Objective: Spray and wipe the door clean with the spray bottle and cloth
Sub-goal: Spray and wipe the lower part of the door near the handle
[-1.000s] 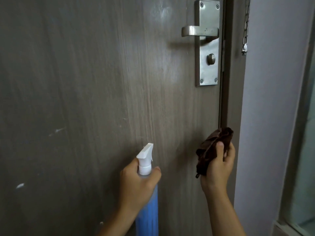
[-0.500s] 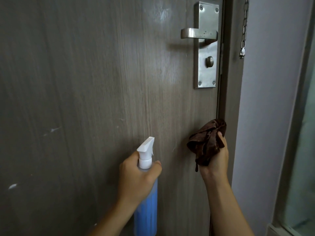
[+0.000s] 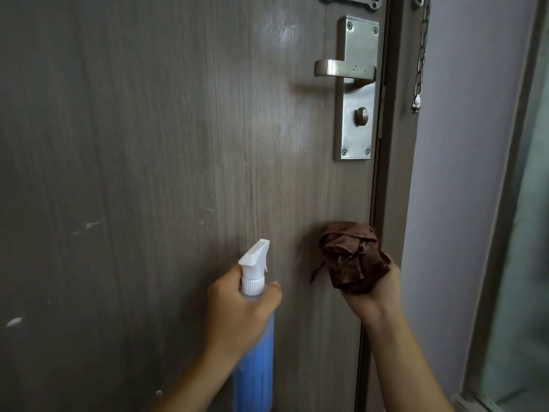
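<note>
A brown wood-grain door fills most of the view, with pale scuffs at its lower left. My left hand grips the neck of a blue spray bottle, its white nozzle pointing up and right toward the door. My right hand holds a bunched dark brown cloth close to the door's right edge, below the handle. I cannot tell whether the cloth touches the door.
A steel lever handle on a steel plate with a thumb-turn sits at the upper right of the door. A security chain hangs on the frame. A pale wall and a glass panel stand to the right.
My right hand has shifted left toward the door with the cloth, which now faces the camera as a bunch. The view has tilted up a little. The bottle stays held.
</note>
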Action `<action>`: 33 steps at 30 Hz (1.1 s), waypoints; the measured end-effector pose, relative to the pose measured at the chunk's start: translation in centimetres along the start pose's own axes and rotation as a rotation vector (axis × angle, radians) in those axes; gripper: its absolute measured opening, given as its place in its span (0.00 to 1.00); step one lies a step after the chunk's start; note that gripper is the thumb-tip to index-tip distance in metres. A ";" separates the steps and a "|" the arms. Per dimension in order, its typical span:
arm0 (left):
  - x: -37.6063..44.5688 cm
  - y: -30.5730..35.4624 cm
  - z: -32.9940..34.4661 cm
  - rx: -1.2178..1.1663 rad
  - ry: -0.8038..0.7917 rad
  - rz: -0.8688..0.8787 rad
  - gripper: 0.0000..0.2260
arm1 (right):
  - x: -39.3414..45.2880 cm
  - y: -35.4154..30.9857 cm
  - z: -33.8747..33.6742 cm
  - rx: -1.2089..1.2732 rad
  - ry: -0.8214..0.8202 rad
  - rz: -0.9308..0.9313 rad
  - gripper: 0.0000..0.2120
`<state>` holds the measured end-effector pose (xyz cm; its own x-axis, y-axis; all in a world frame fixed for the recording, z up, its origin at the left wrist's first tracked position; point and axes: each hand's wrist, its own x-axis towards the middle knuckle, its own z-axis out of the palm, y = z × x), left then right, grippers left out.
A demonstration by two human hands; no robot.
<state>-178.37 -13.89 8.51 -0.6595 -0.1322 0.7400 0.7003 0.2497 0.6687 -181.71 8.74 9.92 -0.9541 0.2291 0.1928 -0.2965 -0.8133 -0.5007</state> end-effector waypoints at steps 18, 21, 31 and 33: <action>-0.2 0.7 -0.7 -0.011 0.011 -0.011 0.17 | 2.6 -0.2 0.8 -1.177 0.074 -0.825 0.34; -0.3 0.6 -0.4 -0.017 0.003 -0.024 0.15 | 3.0 0.4 0.2 -1.401 0.089 -0.927 0.31; -1.0 -0.4 4.2 0.071 -0.039 -0.135 0.17 | 3.7 1.4 -0.6 -1.639 -0.004 -1.010 0.28; -0.9 -0.5 5.0 0.084 -0.056 -0.152 0.17 | 3.8 0.9 -0.9 -1.586 0.040 -1.026 0.29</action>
<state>-179.52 -9.09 7.14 -0.7718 -0.1211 0.6243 0.5679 0.3107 0.7622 -185.66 9.35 9.46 -0.3998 0.2688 0.8763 -0.4115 0.8016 -0.4337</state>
